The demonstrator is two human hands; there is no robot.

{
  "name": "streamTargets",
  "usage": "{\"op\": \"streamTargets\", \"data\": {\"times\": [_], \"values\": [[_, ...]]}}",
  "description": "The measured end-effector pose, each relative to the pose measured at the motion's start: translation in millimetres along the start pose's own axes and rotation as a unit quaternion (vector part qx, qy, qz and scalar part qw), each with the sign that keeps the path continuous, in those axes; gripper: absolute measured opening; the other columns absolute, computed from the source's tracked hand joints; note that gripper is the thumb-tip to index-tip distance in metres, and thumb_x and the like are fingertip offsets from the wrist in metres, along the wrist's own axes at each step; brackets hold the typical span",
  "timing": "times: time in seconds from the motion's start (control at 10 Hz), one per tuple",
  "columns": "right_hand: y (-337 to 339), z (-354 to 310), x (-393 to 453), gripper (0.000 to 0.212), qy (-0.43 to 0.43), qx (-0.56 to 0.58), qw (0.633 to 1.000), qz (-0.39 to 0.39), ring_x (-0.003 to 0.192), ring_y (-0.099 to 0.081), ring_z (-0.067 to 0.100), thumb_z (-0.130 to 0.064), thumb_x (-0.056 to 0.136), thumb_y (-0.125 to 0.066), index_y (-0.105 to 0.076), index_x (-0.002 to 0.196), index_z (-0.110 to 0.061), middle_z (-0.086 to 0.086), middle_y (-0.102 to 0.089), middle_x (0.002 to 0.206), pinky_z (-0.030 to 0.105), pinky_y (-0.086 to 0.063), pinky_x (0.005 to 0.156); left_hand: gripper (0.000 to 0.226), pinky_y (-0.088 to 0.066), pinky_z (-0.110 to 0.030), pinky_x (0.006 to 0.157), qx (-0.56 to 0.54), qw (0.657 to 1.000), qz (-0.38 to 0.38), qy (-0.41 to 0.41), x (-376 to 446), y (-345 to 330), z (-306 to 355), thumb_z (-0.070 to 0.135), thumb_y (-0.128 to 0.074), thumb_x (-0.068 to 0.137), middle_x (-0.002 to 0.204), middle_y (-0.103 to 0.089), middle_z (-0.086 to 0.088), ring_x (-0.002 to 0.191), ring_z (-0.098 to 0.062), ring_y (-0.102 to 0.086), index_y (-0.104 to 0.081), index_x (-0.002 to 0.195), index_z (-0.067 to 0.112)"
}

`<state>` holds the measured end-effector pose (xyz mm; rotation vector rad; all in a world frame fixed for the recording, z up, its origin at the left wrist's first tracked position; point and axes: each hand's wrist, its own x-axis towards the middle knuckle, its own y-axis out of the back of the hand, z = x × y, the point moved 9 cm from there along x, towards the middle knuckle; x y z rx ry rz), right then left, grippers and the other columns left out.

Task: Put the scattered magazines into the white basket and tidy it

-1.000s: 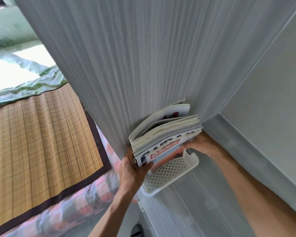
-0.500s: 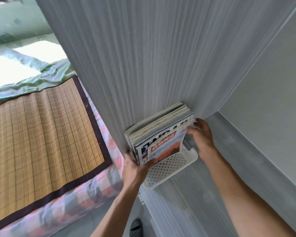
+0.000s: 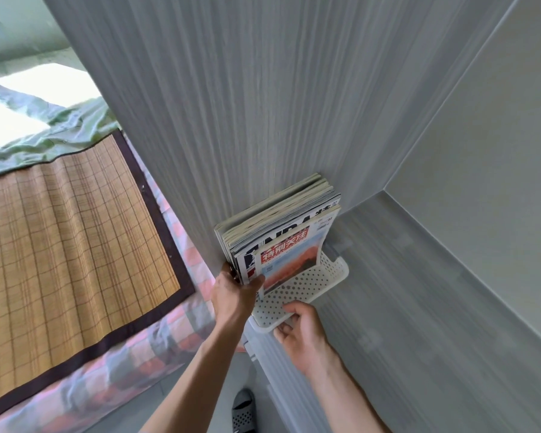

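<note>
A thick stack of glossy magazines point(image 3: 281, 226) stands upright in a white perforated plastic basket point(image 3: 310, 285), their spines and top edges packed close together and leaning back against the tall grey wood-grain panel point(image 3: 247, 104) behind them. The front magazine has a red banner with white characters over an orange picture; the one behind it shows large dark letters on white. The basket sits on a grey wood-grain desk point(image 3: 419, 292) surface in the corner where the panel meets a plain pale wall point(image 3: 481, 151), and its near end reaches the desk's front edge.

The left hand point(image 3: 235, 292) holds the near lower corner of the stack, thumb lying across the front cover and fingers wrapped round the back of the magazines. The right hand point(image 3: 303, 329) grips the basket's near rim, thumb on the dotted inner face and fingers curled under the outer edge.

To the left, lower down, is a bed with a woven bamboo mat edged in dark brown cloth point(image 3: 60, 239), lying over a pink and grey checked sheet point(image 3: 156, 335). A crumpled pale green blanket point(image 3: 44, 132) lies at the far end of the mat. Below the forearms, a dark grey perforated slipper point(image 3: 242, 412) rests on the floor.
</note>
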<state>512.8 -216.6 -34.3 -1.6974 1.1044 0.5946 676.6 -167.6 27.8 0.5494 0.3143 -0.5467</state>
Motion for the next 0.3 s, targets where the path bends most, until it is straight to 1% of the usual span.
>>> {"op": "streamTargets", "data": {"times": [0.1, 0.2, 0.3], "values": [[5, 3, -3, 0.065, -0.001, 0.019, 1.0, -0.008, 0.113, -0.06, 0.032, -0.009, 0.058, -0.069, -0.057, 0.121, -0.005, 0.02, -0.066, 0.115, 0.038, -0.053, 0.095, 0.047, -0.058, -0.047, 0.085, -0.011, 1.0, -0.004, 0.003, -2, -1, -1, 0.025, -0.085, 0.069, 0.101, -0.075, 0.001, 0.09, -0.019, -0.071, -0.062, 0.11, 0.023], [-1, 6, -8, 0.046, -0.027, -0.019, 0.999, -0.016, 0.112, -0.061, 0.03, -0.009, 0.068, -0.068, -0.061, 0.114, -0.003, 0.019, -0.067, 0.116, 0.036, -0.051, 0.096, 0.05, -0.053, -0.04, 0.093, -0.073, 0.997, -0.023, 0.026, -9, 0, 0, 0.021, -0.085, 0.071, 0.108, -0.073, 0.001, 0.099, -0.021, -0.069, -0.059, 0.114, 0.024], [1, 21, -21, 0.026, -0.055, -0.091, 0.994, 0.008, 0.106, -0.061, 0.028, -0.011, 0.077, -0.065, -0.063, 0.103, -0.005, 0.017, -0.063, 0.113, 0.035, -0.05, 0.096, 0.064, -0.045, -0.038, 0.101, -0.099, 0.994, -0.034, 0.036, -22, 4, -6, 0.017, -0.08, 0.077, 0.123, -0.065, -0.001, 0.117, -0.026, -0.06, -0.049, 0.132, 0.016]]}}
